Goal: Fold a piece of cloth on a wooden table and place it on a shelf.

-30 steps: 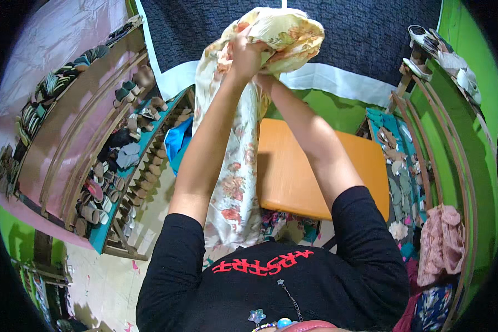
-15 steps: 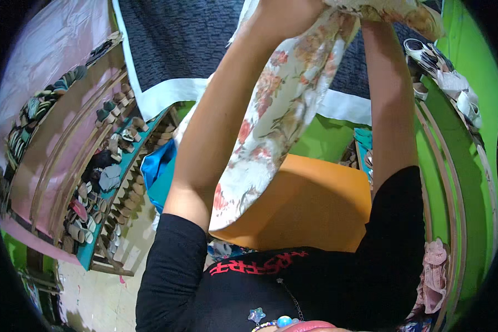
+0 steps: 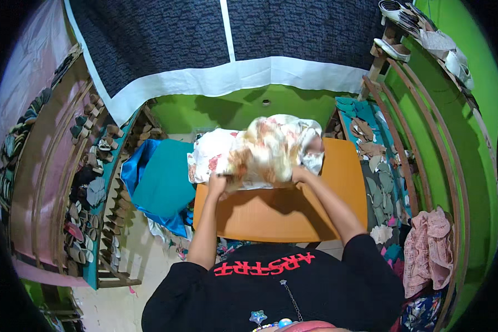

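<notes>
A white cloth printed with reddish and brown flowers (image 3: 271,146) lies bunched over the far half of an orange table (image 3: 260,216), partly smeared by motion. My left hand (image 3: 219,185) is closed on its near edge at the left. Farther right, my right hand (image 3: 301,175) grips the same edge, its fingers partly hidden by the folds. Between the hands the cloth bulges up. Its left end spreads flatter, beside a teal cloth (image 3: 166,177).
Bright blue fabric (image 3: 134,166) hangs around the teal cloth. Shoe racks (image 3: 97,243) stand at the left, and a shelf of sandals (image 3: 377,188) at the right. Pink clothing (image 3: 428,249) hangs on the right rail (image 3: 445,182). A dark curtain (image 3: 166,44) covers the far wall.
Both hands have come down from high in front of me to the table. The floral cloth, which hung from them, now lies bunched on the tabletop.
</notes>
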A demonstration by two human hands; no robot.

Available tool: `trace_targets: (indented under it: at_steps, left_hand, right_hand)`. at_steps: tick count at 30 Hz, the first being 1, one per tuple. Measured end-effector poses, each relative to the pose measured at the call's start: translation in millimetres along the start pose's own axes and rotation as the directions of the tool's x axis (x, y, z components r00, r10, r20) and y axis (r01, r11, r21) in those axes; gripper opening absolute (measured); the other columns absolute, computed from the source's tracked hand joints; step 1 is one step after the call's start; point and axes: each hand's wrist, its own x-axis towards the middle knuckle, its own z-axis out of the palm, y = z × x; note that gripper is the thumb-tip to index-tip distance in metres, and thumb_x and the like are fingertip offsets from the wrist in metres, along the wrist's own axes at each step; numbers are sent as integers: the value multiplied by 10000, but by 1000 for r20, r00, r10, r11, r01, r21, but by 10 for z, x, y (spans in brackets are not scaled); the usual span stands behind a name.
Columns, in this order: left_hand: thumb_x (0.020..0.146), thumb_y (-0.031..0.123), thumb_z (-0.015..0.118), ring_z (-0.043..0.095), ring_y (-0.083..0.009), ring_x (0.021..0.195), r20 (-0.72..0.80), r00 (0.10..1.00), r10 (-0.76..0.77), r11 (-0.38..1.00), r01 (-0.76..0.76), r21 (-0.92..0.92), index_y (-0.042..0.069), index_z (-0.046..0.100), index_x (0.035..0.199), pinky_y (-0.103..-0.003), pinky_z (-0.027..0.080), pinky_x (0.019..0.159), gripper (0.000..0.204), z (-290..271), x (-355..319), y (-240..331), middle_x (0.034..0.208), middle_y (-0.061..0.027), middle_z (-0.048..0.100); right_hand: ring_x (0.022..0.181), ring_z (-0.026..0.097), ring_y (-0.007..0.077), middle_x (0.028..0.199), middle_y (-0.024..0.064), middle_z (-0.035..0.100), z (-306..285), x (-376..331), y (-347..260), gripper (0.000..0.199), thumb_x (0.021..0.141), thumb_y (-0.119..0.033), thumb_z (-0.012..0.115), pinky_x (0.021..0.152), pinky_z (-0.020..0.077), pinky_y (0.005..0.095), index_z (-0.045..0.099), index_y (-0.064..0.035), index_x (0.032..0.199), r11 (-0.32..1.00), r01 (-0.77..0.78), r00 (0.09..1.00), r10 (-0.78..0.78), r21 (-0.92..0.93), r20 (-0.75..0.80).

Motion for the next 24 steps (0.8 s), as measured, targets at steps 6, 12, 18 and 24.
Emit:
trace_targets:
  at_steps: [6,12,18,24]
  left_hand:
    - [664,165,432,553,-339,742,-125,989,-76,942,112,317,-7,571,837,-437,73,965,281,-53,17,-333,639,-180,582]
    - [619,128,422,571,-316,646,-185,979,-86,816,176,551,3,563,769,-421,398,715,241,726,490,14,561,-150,569]
    - [740,137,371,521,-251,602,-123,990,67,987,-47,157,-24,525,853,-357,415,543,250,1314,1333,-432,702,-139,554]
    - [777,491,383,523,-305,694,399,863,-309,479,503,-719,71,521,975,-441,461,611,485,1877,2440,485,918,-132,532]
  right_hand:
    - [1158,264,382,1281,204,248,931,-780,-602,437,708,-114,479,937,193,526,458,-143,1144,855,-467,850,364,-224,-382]
    - [1146,279,387,1253,211,274,910,-699,-329,426,679,-57,476,943,174,527,469,-70,1105,904,-407,851,324,-129,-413]
    - [1102,326,382,1235,244,286,531,-261,301,438,733,-271,493,884,252,481,454,-62,1117,907,-382,800,230,-175,-554]
    - [1155,251,361,1250,259,250,-924,109,647,601,807,-311,431,931,215,442,137,-114,1292,707,-169,23,699,686,-715]
